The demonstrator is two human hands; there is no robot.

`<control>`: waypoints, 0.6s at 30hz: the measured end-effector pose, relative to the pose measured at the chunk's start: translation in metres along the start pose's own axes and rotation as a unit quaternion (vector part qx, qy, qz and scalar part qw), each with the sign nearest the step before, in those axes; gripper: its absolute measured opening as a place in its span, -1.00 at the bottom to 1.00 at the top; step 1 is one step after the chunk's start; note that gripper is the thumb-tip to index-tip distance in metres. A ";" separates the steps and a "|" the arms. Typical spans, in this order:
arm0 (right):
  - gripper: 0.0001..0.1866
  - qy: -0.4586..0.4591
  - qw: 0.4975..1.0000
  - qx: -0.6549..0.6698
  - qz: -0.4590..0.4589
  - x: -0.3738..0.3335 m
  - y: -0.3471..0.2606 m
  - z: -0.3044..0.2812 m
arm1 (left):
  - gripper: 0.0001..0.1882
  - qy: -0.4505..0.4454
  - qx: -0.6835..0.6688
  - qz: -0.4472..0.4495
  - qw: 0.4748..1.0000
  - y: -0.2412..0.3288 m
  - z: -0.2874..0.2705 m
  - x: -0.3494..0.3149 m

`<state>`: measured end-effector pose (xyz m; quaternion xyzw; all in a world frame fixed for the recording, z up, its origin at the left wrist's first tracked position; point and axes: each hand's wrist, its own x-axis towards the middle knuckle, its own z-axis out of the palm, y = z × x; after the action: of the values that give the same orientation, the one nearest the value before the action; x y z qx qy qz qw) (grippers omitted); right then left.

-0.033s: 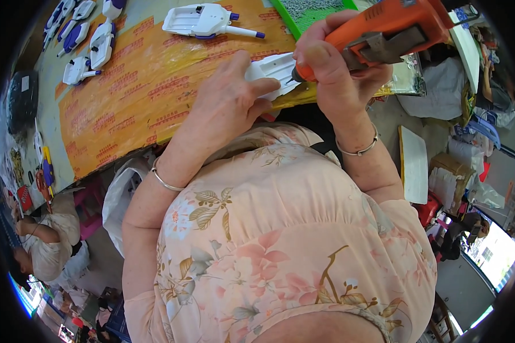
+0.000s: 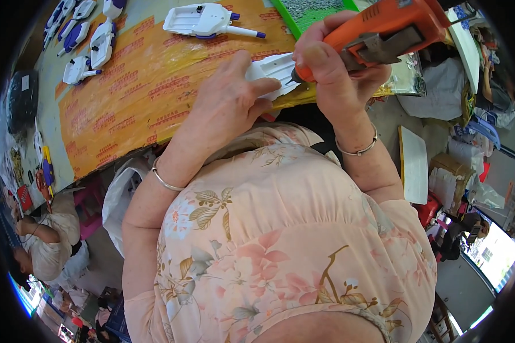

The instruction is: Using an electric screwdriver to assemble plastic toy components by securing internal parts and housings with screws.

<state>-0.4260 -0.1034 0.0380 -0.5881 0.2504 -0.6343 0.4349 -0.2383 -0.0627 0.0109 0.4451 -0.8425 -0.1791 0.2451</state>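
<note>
My right hand [image 2: 343,68] is wrapped round an orange electric screwdriver [image 2: 383,28]. Its dark tip points down at a white plastic housing [image 2: 274,71] by the table's near edge. My left hand [image 2: 232,94] grips that housing from the left, fingers and thumb at its side. The right fingers hide the housing's far right end, and whether the bit touches a screw I cannot tell. Beyond my hands lies another white housing [image 2: 197,22] with blue trim and a narrow spout-like arm.
Several white and blue assembled units [image 2: 100,46] lie at the far left of the table, which has an orange printed covering [image 2: 143,97]. A green tray [image 2: 289,14] of small metal parts stands at the back. Cutters [image 2: 46,166] lie at the left edge; a co-worker [image 2: 51,240] sits beyond.
</note>
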 end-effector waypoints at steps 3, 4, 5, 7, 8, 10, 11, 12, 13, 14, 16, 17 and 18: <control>-0.67 0.019 0.999 0.000 0.034 -0.003 -0.001 0.003 | -0.67 -0.001 0.002 -0.002 1.000 0.003 0.000 0.001; -0.68 0.023 0.998 -0.030 0.043 -0.004 0.001 0.002 | -0.67 -0.003 0.007 -0.004 1.000 0.004 0.000 0.001; -0.70 0.028 0.996 -0.061 0.053 -0.005 0.002 0.002 | -0.67 -0.003 0.006 -0.004 1.000 0.004 0.000 0.001; -0.73 0.024 0.997 -0.067 0.038 -0.004 0.005 0.004 | -0.67 -0.005 0.011 -0.010 1.000 0.005 0.001 0.001; -0.76 0.018 0.997 -0.073 0.023 -0.004 0.006 0.005 | -0.67 -0.005 0.011 -0.010 1.000 0.005 0.002 0.001; -0.79 0.011 0.999 -0.041 0.025 -0.005 0.008 0.006 | -0.66 -0.003 0.008 -0.015 1.000 0.005 0.003 0.001; -0.81 0.003 1.000 -0.008 0.029 -0.005 0.008 0.006 | -0.66 -0.002 0.010 -0.015 1.000 0.004 0.004 0.000; -0.81 0.002 1.000 -0.007 0.027 -0.004 0.007 0.007 | -0.66 0.000 0.010 -0.012 1.000 0.003 0.005 0.001; -0.81 0.008 0.999 -0.026 0.035 -0.003 0.005 0.006 | -0.67 0.002 0.010 -0.009 1.000 0.003 0.005 0.001; -0.80 0.014 0.998 -0.044 0.041 -0.002 0.004 0.004 | -0.67 0.003 0.013 -0.008 1.000 0.003 0.004 0.001; -0.75 0.016 0.997 -0.062 0.051 0.000 0.005 0.000 | -0.62 -0.039 0.006 -0.038 0.999 0.003 0.000 0.002; -0.74 0.018 1.000 -0.011 0.023 0.000 0.006 -0.001 | -0.62 -0.037 0.010 -0.037 0.999 0.003 -0.001 0.001; -0.72 0.019 0.999 0.040 -0.004 0.001 0.006 -0.003 | -0.59 -0.028 0.006 -0.035 0.999 0.002 -0.001 0.000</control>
<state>-0.4269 -0.1078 0.0326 -0.5590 0.2303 -0.6569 0.4506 -0.2393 -0.0616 0.0133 0.4704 -0.8341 -0.1946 0.2125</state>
